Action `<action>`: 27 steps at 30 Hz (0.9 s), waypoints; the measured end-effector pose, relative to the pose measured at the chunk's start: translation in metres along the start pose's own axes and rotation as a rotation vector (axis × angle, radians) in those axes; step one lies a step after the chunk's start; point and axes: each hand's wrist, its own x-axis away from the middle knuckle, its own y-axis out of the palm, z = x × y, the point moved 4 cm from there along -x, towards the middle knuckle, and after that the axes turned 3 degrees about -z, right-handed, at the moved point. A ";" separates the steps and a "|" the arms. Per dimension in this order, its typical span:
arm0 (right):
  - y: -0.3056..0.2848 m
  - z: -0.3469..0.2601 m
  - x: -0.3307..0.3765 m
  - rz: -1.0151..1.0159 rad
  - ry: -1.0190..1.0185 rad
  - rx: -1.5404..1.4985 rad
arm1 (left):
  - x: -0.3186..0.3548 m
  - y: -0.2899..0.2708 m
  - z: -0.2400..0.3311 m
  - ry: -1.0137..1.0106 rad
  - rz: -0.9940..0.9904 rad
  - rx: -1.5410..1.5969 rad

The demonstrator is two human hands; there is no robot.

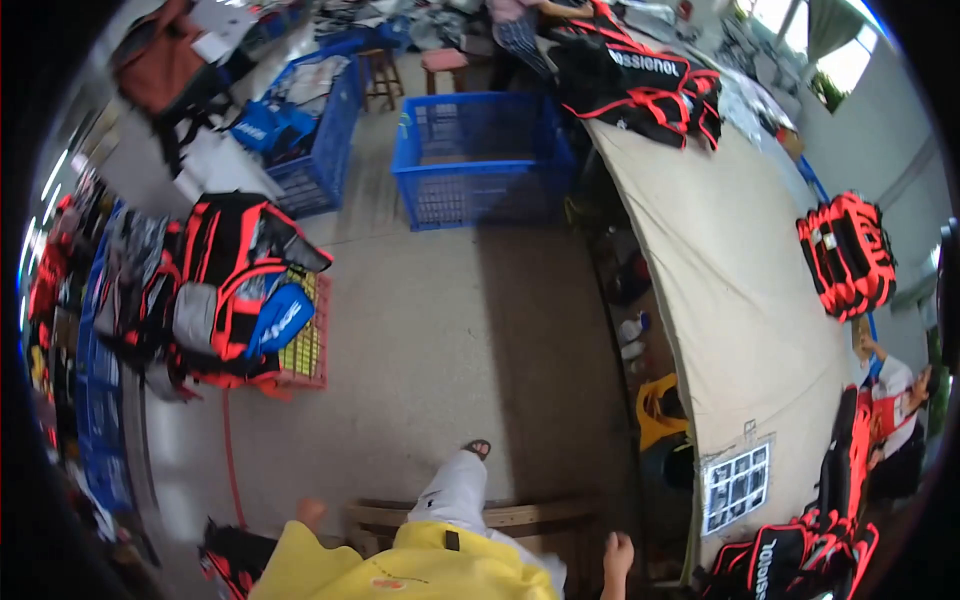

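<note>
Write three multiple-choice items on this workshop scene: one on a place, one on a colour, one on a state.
1. Where is the right hand?
A. beside the long table's near end
B. inside the blue crate
C. on the stool

2. What colour is the big empty crate on the floor?
A. yellow
B. blue
C. white

3. What does the right hand hold?
A. a bag
B. a sheet
C. nothing

Answers:
1 A: it hangs next to the long table, near the wooden bench.
2 B: its mesh walls are blue.
3 C: its fingers point down, bare, touching nothing.
</note>
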 end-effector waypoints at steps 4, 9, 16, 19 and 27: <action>0.081 -0.198 -0.049 -0.514 0.090 0.347 | 0.003 -0.058 0.137 0.126 0.023 0.804; 0.161 -0.240 -0.141 -0.539 -0.045 0.338 | 0.032 -0.169 0.349 0.671 0.143 0.510; 0.282 -0.301 -0.310 -0.915 -0.079 0.319 | -0.074 -0.237 0.352 0.387 0.061 0.846; 0.340 -0.428 -0.394 -0.595 -0.407 0.714 | -0.119 -0.272 0.309 -0.054 0.243 0.747; 0.558 -1.064 -0.324 -1.058 -0.858 -0.170 | -0.126 -0.279 0.260 0.380 0.277 0.321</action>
